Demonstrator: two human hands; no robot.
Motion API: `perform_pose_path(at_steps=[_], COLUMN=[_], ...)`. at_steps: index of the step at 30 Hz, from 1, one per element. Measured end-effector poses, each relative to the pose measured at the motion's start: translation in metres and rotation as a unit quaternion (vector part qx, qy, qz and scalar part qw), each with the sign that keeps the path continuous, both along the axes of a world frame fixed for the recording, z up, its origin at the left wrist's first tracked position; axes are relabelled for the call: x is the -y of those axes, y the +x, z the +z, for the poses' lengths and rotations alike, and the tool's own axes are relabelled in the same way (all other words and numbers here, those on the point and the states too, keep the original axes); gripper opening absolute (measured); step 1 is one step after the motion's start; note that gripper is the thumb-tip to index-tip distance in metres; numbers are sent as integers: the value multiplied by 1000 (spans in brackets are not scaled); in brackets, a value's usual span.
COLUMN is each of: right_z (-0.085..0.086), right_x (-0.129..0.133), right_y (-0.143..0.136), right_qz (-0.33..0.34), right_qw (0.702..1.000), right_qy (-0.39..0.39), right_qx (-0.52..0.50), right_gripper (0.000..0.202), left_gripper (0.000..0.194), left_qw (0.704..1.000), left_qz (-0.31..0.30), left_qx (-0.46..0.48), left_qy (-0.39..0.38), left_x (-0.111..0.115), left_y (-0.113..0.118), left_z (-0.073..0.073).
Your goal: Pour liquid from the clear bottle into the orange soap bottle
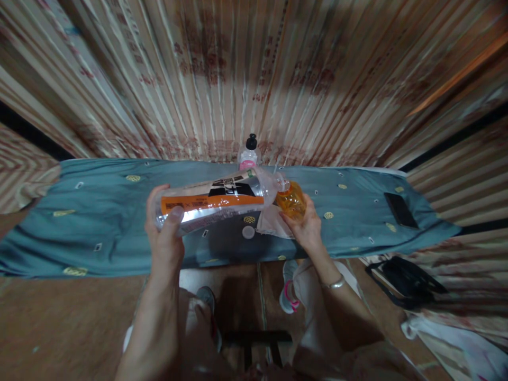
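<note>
My left hand (165,227) is closed around the base of a large clear plastic bottle (214,198) with an orange and black label. The bottle lies almost level in the air, its neck pointing right. My right hand (307,225) grips a small transparent container of amber liquid (291,201), its opening at the bottle's mouth. Whether the two rims touch, I cannot tell. Below them on the cloth are a small round whitish cap (248,232) and a pale translucent piece (274,221) of unclear kind, partly behind my right hand.
A blue-green patterned cloth (107,211) covers the narrow table. At its back edge stands a clear bottle with a black top (251,142) and pink label. A dark phone (400,210) lies at the right. Striped curtains (238,69) surround the table; a black bag (408,280) is at lower right.
</note>
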State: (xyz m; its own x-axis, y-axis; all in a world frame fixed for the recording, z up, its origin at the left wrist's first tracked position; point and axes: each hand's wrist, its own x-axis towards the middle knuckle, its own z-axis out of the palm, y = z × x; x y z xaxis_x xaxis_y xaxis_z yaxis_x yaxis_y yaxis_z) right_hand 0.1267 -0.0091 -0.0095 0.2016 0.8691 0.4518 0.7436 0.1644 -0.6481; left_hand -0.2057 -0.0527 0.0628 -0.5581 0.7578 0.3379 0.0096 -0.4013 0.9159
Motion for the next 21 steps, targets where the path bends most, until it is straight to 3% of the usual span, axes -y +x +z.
perform_pose_path(at_steps=[21], right_z=[1], right_x=[0], right_y=[-1], right_qz=[-10], right_qw=[1000], right_qy=[-8], right_qx=[6], right_gripper=[94], left_gripper=[61], left_qw=[1000], left_qz=[1], left_qx=[12], left_qy=[-10], left_x=[-1], left_y=[2], left_z=[3])
